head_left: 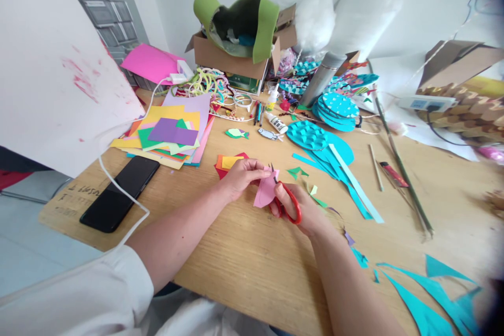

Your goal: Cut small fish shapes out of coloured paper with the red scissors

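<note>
Between both hands is a small piece of pink paper (264, 195) with a faint drawn line on it. My left hand (244, 174) pinches its upper left edge between thumb and fingers. My right hand (301, 205) is closed round the red handles of a pair of scissors (296, 210). The scissor blades point up and away from me, at the paper's right side, slightly apart. Just behind my left hand lie small red and yellow paper pieces (232, 161). Green paper scraps (297, 172) are scattered to the right of the paper.
A phone (120, 194) and a white cable lie at the left, near stacked coloured paper (173, 134). Blue paper ovals (334, 152), a glue bottle (276, 122) and a steel flask (323, 79) stand or lie farther back. Blue offcuts (421, 299) lie at the right front.
</note>
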### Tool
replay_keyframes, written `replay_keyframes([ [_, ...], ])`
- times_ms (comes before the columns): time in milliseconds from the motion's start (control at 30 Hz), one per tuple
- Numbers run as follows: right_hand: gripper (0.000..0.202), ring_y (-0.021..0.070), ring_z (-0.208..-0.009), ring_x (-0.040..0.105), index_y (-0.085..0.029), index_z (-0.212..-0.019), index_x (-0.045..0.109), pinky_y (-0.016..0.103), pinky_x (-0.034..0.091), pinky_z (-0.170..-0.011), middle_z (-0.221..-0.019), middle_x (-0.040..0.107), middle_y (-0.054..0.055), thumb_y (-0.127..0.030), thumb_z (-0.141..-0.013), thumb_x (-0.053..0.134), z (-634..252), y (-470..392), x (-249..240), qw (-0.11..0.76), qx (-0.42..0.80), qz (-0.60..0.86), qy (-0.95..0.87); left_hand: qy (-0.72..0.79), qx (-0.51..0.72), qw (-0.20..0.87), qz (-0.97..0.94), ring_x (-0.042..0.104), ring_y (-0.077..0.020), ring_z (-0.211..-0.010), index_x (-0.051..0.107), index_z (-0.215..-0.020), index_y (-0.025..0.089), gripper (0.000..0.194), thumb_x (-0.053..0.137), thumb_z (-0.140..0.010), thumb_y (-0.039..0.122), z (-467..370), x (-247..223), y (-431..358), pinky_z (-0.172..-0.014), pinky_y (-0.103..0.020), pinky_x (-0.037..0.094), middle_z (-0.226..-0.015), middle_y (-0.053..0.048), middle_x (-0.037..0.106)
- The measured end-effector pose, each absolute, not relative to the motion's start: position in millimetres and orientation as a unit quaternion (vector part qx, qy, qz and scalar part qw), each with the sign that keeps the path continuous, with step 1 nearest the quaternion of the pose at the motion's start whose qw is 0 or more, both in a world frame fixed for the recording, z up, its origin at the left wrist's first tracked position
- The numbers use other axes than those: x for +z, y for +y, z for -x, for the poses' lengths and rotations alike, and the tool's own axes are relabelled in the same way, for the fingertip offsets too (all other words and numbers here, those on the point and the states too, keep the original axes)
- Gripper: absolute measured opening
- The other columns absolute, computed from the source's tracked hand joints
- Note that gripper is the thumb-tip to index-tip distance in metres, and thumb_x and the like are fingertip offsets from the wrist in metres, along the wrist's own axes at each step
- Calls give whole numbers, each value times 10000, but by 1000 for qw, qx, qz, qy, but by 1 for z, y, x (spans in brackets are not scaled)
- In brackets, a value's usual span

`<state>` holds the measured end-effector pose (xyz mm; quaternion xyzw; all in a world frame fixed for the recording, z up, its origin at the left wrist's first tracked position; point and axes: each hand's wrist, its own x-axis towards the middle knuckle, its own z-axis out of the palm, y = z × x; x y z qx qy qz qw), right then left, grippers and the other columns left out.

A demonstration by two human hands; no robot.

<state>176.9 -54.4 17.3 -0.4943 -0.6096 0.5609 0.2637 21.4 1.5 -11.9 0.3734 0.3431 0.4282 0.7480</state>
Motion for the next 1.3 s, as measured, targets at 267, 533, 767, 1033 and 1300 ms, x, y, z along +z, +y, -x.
replay_keyframes([
  [267, 619, 105, -435, 374, -194, -546, 479, 260, 279, -444, -485, 485, 3, -752, -807, 415, -176, -54, 20, 260, 550, 504, -613, 346, 427, 745, -378, 527, -93, -610, 581, -584, 126, 289, 815, -534, 287, -21, -14, 2, -619, -249, 398, -643, 10, 596],
  [533, 634, 87, -408, 344, -197, -523, 457, 245, 258, -427, -444, 432, -23, -779, -775, 437, -176, -54, 17, 265, 543, 511, -611, 344, 428, 743, -382, 527, -96, -615, 574, -593, 129, 281, 806, -544, 279, -22, -14, 3, -621, -252, 399, -650, 8, 593],
  [767, 614, 88, -410, 344, -201, -535, 449, 245, 259, -426, -447, 433, -25, -758, -793, 431, -176, -54, 18, 267, 544, 510, -610, 346, 426, 744, -381, 531, -95, -616, 580, -594, 130, 280, 809, -538, 282, -21, -14, 3, -620, -248, 406, -643, 10, 593],
  [1033, 622, 83, -404, 340, -197, -525, 454, 243, 255, -425, -446, 439, -23, -764, -782, 442, -176, -53, 17, 263, 540, 516, -611, 348, 427, 745, -376, 538, -96, -618, 601, -610, 127, 266, 811, -531, 271, -21, -13, 3, -619, -247, 408, -660, 2, 611],
  [1300, 542, 89, -407, 372, -184, -609, 511, 232, 268, -416, -469, 484, -22, -697, -782, 517, -176, -53, 17, 263, 544, 529, -596, 329, 423, 755, -377, 540, -92, -576, 631, -648, 131, 248, 799, -574, 298, -21, -17, 4, -592, -245, 407, -649, 6, 623],
])
